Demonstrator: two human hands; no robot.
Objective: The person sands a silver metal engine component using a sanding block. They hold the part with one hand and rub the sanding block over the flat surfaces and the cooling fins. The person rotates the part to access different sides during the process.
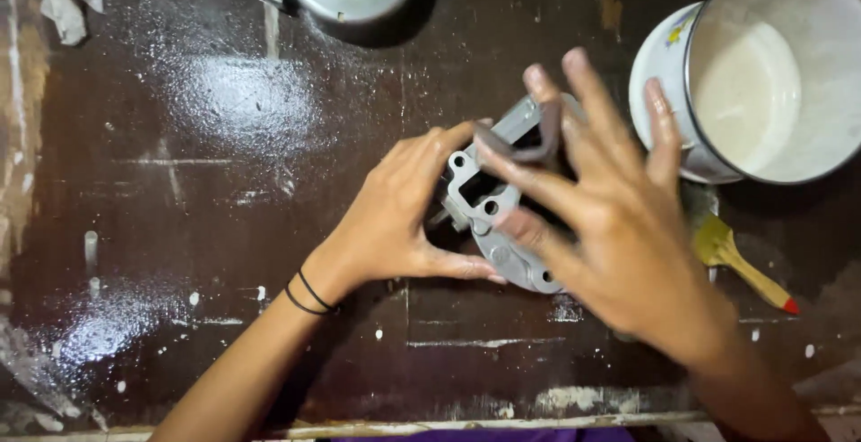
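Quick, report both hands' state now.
Left hand: closed on the grey metal engine part.
Right hand: fingers spread, pinching a dark gasket over that part.

Left hand [395, 213]: bare, no glove, no ring to be seen.
Left wrist: two thin black bands [311, 296] worn side by side, slightly slanted across the wrist.
Left forearm: bare, no sleeve in view down to the near edge of the surface.
Right hand [619, 227]: bare, no glove, no ring or band visible; nails short and unpainted.
Right forearm: bare, no sleeve visible.
Clothing: a strip of purple cloth [502, 434] shows at the very bottom, past the near edge of the surface.
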